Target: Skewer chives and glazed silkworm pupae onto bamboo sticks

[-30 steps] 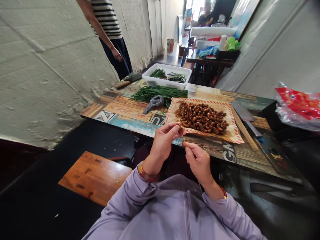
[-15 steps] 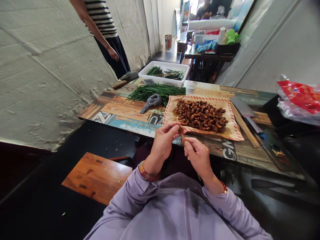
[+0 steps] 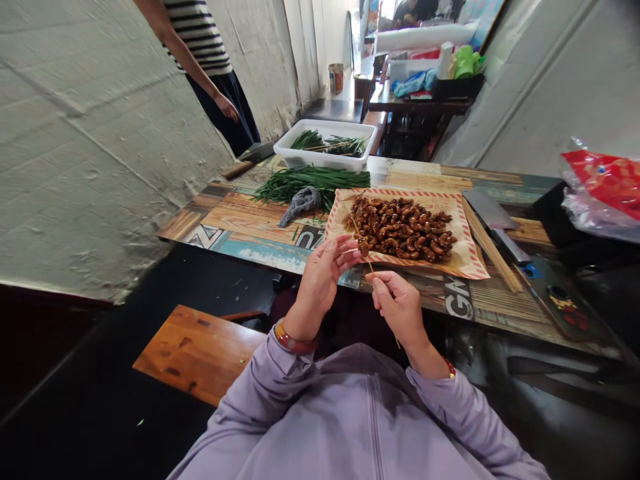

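Note:
My right hand (image 3: 397, 301) pinches a thin wooden skewer (image 3: 371, 265) that slants up over the table's near edge. A small brown glazed piece (image 3: 363, 248) is threaded on the skewer above those fingers. Just left of it, my left hand (image 3: 323, 273) is open, its fingers stretched toward the piece; whether the fingertips touch it I cannot tell. Beyond both hands, a heap of glossy brown curled pieces (image 3: 407, 230) lies on a striped paper sheet (image 3: 473, 263).
Green chives (image 3: 315, 181) and a grey cloth (image 3: 301, 203) lie left of the paper. Behind them stands a white tub (image 3: 325, 159) holding more chives. A cleaver (image 3: 493, 212) and wooden sticks (image 3: 493, 250) lie at right. A person (image 3: 200, 60) stands at the far left.
My left fingers have let go of the brown piece and spread apart, the hand shifting slightly left. My right hand still holds the skewer in nearly the same place.

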### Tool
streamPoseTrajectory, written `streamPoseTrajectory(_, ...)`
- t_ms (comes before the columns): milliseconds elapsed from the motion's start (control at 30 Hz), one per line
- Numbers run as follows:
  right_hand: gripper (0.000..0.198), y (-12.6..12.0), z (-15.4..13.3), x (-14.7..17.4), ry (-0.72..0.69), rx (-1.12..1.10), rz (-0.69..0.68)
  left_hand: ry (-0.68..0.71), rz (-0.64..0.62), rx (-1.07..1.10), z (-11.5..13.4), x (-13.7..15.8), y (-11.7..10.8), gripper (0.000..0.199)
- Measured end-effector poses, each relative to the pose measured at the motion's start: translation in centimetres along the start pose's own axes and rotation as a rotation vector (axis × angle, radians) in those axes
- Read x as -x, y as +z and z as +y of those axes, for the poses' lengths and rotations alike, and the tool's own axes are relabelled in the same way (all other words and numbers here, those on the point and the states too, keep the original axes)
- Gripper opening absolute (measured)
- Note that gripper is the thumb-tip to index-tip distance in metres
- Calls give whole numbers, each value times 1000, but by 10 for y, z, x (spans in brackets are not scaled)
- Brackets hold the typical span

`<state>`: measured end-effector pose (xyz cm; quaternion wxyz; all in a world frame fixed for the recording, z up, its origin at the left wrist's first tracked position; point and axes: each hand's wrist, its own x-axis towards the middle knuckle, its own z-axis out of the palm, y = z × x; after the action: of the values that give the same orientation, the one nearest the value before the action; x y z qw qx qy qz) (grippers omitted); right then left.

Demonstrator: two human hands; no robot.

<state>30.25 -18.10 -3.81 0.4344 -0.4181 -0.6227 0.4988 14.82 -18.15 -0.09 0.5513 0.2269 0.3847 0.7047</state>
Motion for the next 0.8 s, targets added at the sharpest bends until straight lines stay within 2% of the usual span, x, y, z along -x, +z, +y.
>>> streamPoseTrajectory(367, 33, -1, 14, -21, 144, -258, -67, 6, 45, -73, -6, -10, 3, 27)
streamPoseTrajectory(567, 30, -9, 20, -34, 110, -274, -94, -11, 78, -91, -11, -22, 13, 25)
streamPoseTrajectory(800, 26, -11, 27, -41, -48, -66, -84, -21, 60, -181, -18, -35, 23, 36)
